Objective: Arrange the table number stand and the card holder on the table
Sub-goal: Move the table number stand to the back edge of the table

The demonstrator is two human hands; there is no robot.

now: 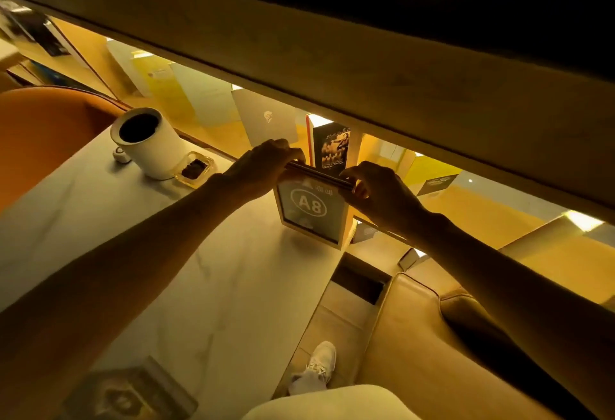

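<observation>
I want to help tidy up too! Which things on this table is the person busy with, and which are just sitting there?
Busy with:
- table number stand, marked A8, at the table's far edge
- left hand and right hand, both gripping its top

Just sitting there:
- white cylinder with a dark opening
- small glass dish beside it
- dark book standing behind the stand
- clear block at the near edge

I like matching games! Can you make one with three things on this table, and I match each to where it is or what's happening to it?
Things:
1. A8 sign
2. White cylinder
3. Glass dish

States:
a. holds something dark, beside the cylinder
b. held at its top by the left hand and right hand
c. stands near the table's far left corner, dark opening on top

Pairs: 1-b, 2-c, 3-a
</observation>
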